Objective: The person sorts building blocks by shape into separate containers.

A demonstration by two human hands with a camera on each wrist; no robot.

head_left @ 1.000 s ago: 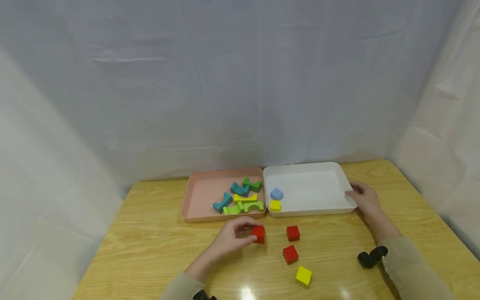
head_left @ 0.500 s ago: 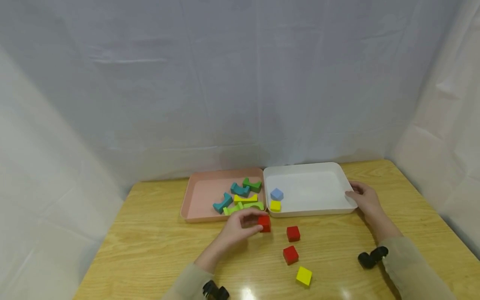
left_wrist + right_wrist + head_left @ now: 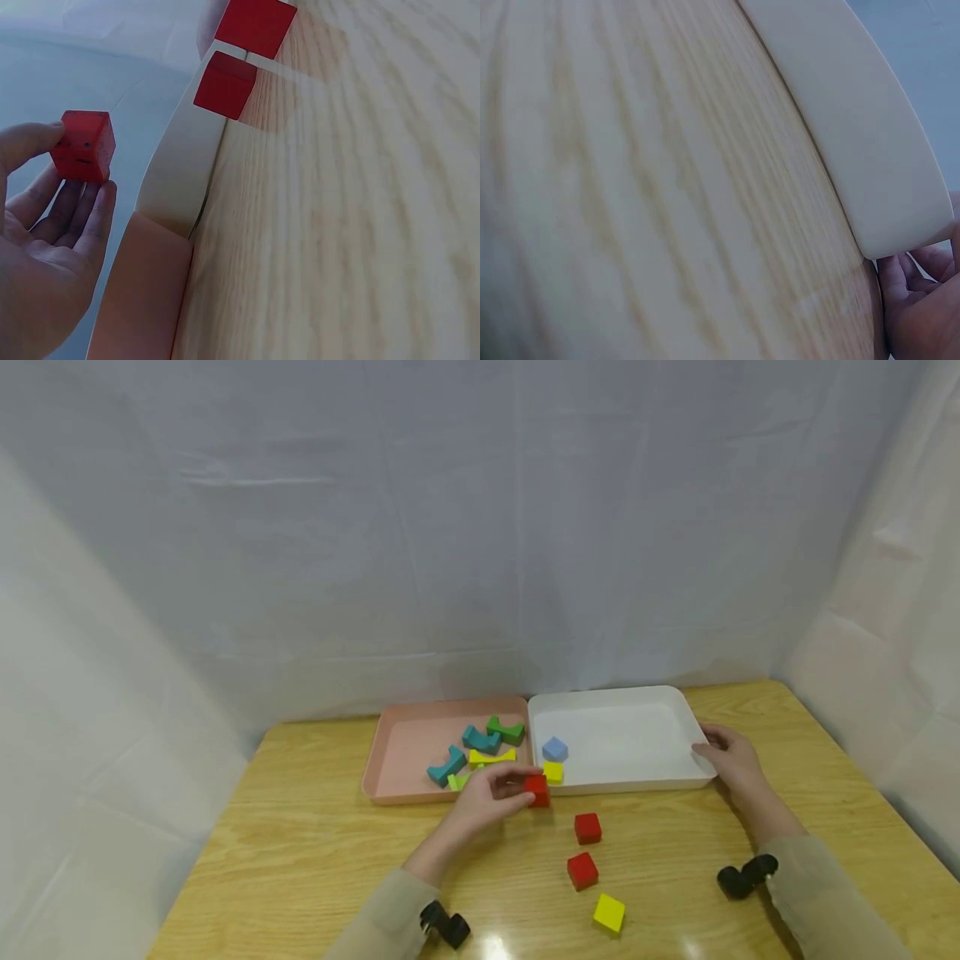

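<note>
At the near edge of the two trays, the left hand reaches forward and rightward, grasping a red cube between thumb and fingertips, raised off the desk by the white tray's near left corner. The right hand grips the right end of the white tray, its thumb over the rim. In that tray, toward the left, lie a blue cube and, nearer, a yellow cube. The pink tray, just beside it on the left, carries notched blocks: two teal blocks, a green block, a yellow block, and light green partly hidden behind the left hand. Nearer on the desk sit two loose red cubes, one behind the other, then a loose yellow cube nearest. Pale cloth hangs along the far side, left and right.
</note>
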